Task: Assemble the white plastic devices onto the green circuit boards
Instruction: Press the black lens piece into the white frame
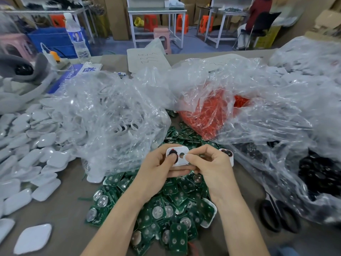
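Note:
My left hand (156,169) grips a white plastic shell (181,159) with two round holes, its thumb pressing a dark button in the left hole. My right hand (210,163) pinches the shell's right edge with thumb and forefinger. Both hands hover above a heap of green circuit boards (166,209) with round silver battery clips. Another white shell with a dark button (227,154) lies just right of my right hand. Finished white covers (29,156) are piled at the left.
A clear bag of white shells (110,117) sits centre left, a bag of orange parts (212,115) centre, and a bag of black parts (317,172) at the right. Black scissors (278,217) lie at the right. A water bottle (78,37) stands at the back left.

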Available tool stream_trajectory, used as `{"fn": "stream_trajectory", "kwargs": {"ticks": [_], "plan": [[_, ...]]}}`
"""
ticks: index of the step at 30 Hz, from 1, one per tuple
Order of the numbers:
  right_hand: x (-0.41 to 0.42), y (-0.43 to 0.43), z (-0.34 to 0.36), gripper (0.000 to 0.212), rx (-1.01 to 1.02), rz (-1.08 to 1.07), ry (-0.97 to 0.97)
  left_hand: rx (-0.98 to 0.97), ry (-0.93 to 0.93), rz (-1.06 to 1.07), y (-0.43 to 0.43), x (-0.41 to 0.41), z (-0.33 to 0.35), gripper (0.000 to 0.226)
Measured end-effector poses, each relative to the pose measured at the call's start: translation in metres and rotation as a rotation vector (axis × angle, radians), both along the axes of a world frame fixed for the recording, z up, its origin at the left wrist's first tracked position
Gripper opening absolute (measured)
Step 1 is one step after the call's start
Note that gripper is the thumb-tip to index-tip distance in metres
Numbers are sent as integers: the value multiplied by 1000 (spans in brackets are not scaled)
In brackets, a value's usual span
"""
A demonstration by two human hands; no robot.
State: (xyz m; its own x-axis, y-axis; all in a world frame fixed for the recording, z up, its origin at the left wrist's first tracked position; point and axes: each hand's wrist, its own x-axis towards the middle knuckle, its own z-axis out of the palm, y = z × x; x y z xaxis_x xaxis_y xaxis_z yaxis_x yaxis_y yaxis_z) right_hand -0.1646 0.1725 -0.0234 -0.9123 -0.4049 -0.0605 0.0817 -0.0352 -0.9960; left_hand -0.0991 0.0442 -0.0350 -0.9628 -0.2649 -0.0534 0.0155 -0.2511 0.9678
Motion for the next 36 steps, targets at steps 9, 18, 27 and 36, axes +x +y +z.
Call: {"fn": "stream_trajectory", "kwargs": {"ticks": [9, 18, 27, 36], "plan": [[-3, 1, 0, 26, -2, 49, 27, -45, 11, -50, 1, 1, 4, 30], [-8, -10, 7, 30, 338, 65, 313, -61, 23, -11, 2, 1, 7, 24], [-29, -17, 40, 15, 465, 343, 325, 103, -54, 159, -1, 1, 8, 16], [-166, -107, 87, 27, 846, 254, 586, 207, -71, 121, -10, -4, 4, 18]]}}
